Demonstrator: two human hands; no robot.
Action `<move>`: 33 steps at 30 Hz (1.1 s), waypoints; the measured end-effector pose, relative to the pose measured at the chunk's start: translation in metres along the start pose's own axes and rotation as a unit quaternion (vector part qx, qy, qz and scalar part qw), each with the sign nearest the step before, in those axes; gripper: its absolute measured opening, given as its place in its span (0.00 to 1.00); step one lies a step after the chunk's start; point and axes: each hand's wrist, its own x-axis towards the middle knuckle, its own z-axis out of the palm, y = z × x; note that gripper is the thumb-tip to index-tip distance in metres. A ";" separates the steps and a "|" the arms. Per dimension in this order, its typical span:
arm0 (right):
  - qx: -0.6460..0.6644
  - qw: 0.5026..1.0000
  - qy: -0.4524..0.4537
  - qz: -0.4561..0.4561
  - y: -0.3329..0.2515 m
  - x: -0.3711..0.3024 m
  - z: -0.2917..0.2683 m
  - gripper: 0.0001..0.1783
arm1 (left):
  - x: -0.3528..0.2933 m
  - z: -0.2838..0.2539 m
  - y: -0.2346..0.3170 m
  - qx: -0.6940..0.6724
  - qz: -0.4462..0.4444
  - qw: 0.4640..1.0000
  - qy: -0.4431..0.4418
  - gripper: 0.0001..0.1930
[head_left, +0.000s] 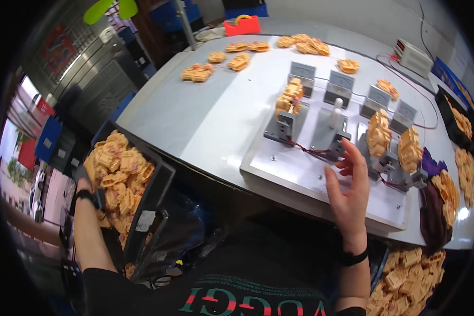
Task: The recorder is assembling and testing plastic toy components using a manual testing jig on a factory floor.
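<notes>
My right hand [348,197] is raised over the white test fixture [279,174], thumb and fingers apart. Its fingertips are at the small metal block [342,141] of the second station, which bears white pegs [337,113] but no part; whether they touch it I cannot tell. Tan moulded plastic parts sit on the other stations: one at the left [289,99], one right of my hand [378,134] and one at the far right [410,150]. Far to the left, my left hand [82,176] is at the edge of a black bin [166,181] heaped with tan parts [122,174]; its fingers are hidden.
Analog meters [339,87] stand behind the stations. More tan parts [197,72] lie along the table's [195,124] far side, near a red tape dispenser [242,25]. A power supply [413,58] with cables is back right. A heap of parts [408,282] lies below right.
</notes>
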 end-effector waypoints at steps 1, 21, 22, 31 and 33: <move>-0.092 0.996 0.018 0.009 -0.018 -0.010 0.015 0.31 | -0.055 0.121 0.040 0.343 0.128 0.915 -0.171 0.24; -0.364 0.928 -0.075 0.036 -0.025 -0.025 -0.069 0.07 | -0.361 0.195 0.630 -0.353 0.326 0.742 -0.468 0.26; -0.361 0.930 -0.065 0.031 -0.022 -0.025 -0.067 0.06 | -0.375 0.189 0.633 -0.402 0.279 0.719 -0.493 0.25; -0.338 0.938 -0.053 0.057 -0.020 -0.027 -0.059 0.06 | -0.392 0.193 0.660 -0.456 0.187 0.681 -0.542 0.31; -0.332 0.943 -0.009 0.017 -0.021 -0.028 -0.056 0.08 | -0.384 0.193 0.661 -0.410 0.176 0.661 -0.604 0.33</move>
